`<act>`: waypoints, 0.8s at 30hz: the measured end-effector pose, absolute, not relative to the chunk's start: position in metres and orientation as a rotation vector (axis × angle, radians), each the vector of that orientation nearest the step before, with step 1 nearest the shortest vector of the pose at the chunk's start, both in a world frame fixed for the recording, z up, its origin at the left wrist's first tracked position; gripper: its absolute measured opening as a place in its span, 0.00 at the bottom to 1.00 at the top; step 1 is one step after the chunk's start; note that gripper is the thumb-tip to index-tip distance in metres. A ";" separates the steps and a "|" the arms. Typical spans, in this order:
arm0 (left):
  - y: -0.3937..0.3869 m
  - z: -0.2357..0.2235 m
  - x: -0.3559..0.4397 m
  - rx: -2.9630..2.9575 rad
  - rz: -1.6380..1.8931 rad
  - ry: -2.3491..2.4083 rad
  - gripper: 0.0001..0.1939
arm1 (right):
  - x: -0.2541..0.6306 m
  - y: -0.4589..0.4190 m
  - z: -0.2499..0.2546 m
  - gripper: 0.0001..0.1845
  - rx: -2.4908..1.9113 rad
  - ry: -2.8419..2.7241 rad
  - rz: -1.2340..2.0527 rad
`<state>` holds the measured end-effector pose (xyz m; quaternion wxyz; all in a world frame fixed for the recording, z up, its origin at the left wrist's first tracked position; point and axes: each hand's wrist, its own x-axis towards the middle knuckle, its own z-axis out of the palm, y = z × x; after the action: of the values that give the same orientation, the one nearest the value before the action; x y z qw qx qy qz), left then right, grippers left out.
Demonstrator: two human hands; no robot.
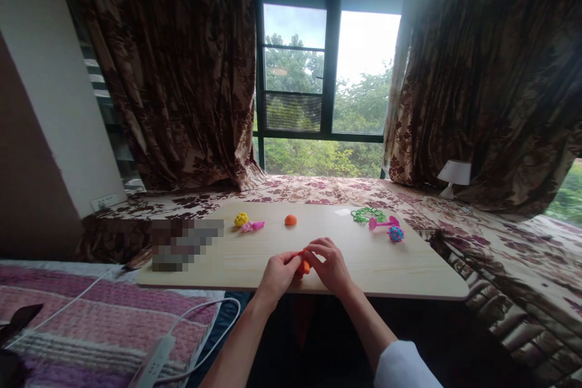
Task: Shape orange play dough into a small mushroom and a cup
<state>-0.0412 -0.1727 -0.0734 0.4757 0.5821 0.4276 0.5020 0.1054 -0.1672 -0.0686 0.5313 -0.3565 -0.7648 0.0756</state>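
"Hazards, left to right, with the clock centred on the held piece?"

"At 10 o'clock, a yellow lump (240, 219) and a pink toy (253, 227): well apart from the fingers, low risk. At 9, the left hand (280, 270), thumb and fingers pinched on an orange piece (306, 267)."

"Next?"

"Between 11 and 12, an orange ball (290, 219); might roll if knocked. Clock centre, the orange piece, close to the table's (386, 267) near edge. A slipped pinch could drop it to 6 o'clock."

"Right side?"

"At 3, the right hand (330, 260) pinches that piece too, fingers curled. Opposed pulling could tear it; material unclear. Beyond, toward 2, a green strand (364, 215); a swept wrist might snag it."
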 end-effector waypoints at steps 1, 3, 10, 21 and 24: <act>-0.173 -0.073 -0.041 1.422 1.228 1.047 0.16 | 0.105 -0.167 -0.069 0.08 -0.848 -1.825 0.186; -0.173 -0.073 -0.041 1.427 1.229 1.054 0.16 | 0.104 -0.166 -0.070 0.09 -0.841 -1.827 0.197; -0.177 -0.069 -0.041 1.493 1.223 1.076 0.14 | 0.105 -0.165 -0.072 0.10 -0.829 -1.839 0.231; -0.171 -0.076 -0.040 1.367 1.239 1.037 0.16 | 0.105 -0.165 -0.070 0.12 -0.845 -1.802 0.288; -0.172 -0.075 -0.042 1.309 1.294 0.997 0.17 | 0.105 -0.163 -0.072 0.12 -0.865 -1.778 0.324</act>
<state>-0.0416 -0.1724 -0.0748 0.5003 0.5413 0.4125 0.5353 0.1048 -0.1635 -0.0715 0.5386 -0.3636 -0.7477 0.1363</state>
